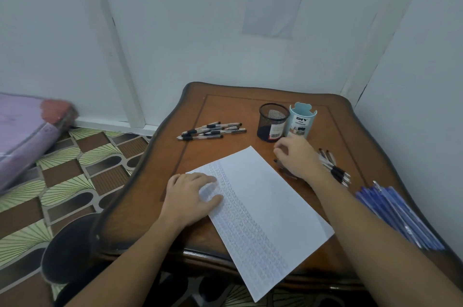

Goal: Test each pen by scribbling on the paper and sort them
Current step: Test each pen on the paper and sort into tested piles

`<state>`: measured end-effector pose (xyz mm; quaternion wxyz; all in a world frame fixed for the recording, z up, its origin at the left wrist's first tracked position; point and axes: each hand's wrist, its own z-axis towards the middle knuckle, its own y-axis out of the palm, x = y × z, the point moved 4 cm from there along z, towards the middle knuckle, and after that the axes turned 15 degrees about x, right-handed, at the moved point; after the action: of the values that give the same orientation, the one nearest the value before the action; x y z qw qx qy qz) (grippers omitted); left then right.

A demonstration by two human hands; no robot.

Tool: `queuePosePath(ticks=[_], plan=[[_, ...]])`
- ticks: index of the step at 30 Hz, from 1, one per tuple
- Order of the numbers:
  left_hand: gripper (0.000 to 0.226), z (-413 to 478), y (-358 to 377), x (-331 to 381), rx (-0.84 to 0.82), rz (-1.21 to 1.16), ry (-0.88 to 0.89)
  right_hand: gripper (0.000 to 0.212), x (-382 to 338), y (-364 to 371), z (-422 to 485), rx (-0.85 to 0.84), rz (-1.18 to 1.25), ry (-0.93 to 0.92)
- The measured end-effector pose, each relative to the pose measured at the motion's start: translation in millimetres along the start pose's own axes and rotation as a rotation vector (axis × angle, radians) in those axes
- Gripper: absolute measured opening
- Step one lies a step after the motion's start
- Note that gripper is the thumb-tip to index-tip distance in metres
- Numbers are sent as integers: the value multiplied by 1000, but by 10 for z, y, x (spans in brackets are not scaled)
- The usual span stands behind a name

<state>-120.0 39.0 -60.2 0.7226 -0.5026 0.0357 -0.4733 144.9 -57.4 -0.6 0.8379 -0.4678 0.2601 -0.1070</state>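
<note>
While the left hand (194, 195) lies flat, fingers spread, pinning the scribbled paper (260, 209) to the tabletop (225, 111), the right hand (297, 156) curls over black pens (335, 168); whether it grips one I cannot tell. Fumbling could scatter that pile.

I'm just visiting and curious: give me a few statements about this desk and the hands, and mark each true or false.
1. The left hand lies flat on the paper. True.
2. The mesh cup is full of pens. False: no pens show in it.
3. The right hand is writing on the paper. False: it is off the paper, at the pens beside it.
4. A pile of pens lies left of the mesh cup. True.
5. The paper already has scribbles. True.
</note>
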Motion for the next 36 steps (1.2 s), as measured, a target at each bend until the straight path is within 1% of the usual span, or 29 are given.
queuePosePath(ticks=[2,5,9,11,13,15,17,20,21,23,25,28,30,32,35,36], plan=[[66,68,-9,-28,9,15,-3,21,-158,155,27,-54,118,-6],[72,172,15,-73,-13,32,-26,27,-357,425,128,-140,184,-4],[80,213,99,-125,-97,78,-38,48,-535,751,341,-197,165,-10],[81,215,126,-152,-118,66,-37,60,-588,882,455,-203,126,19],[78,219,135,-165,-121,36,-43,64,-615,999,555,-207,61,70],[71,225,143,-172,-126,1,-57,60,-622,1091,643,-213,-14,99],[58,230,148,-183,-116,-52,-78,50,-611,1159,716,-205,-57,108],[21,226,140,-206,-60,-101,-106,30,-580,1206,762,-138,-52,124],[14,228,142,-210,-55,-99,-110,26,-564,1210,756,-123,-36,129],[17,219,154,-210,-63,-80,-91,20,-538,1193,725,-121,10,126],[36,216,150,-192,-86,-61,-61,12,-502,1133,702,-112,74,119],[59,212,143,-177,-118,-48,-35,8,-476,920,646,-56,246,135],[63,206,132,-167,-118,-46,-31,6,-453,747,574,-2,446,215],[62,192,119,-149,-110,-45,-15,10,-434,568,461,51,729,375],[58,157,112,-115,-130,-53,11,17,-413,347,276,96,1221,650],[56,149,107,-101,-137,-62,7,17,-400,288,216,111,1335,709]])
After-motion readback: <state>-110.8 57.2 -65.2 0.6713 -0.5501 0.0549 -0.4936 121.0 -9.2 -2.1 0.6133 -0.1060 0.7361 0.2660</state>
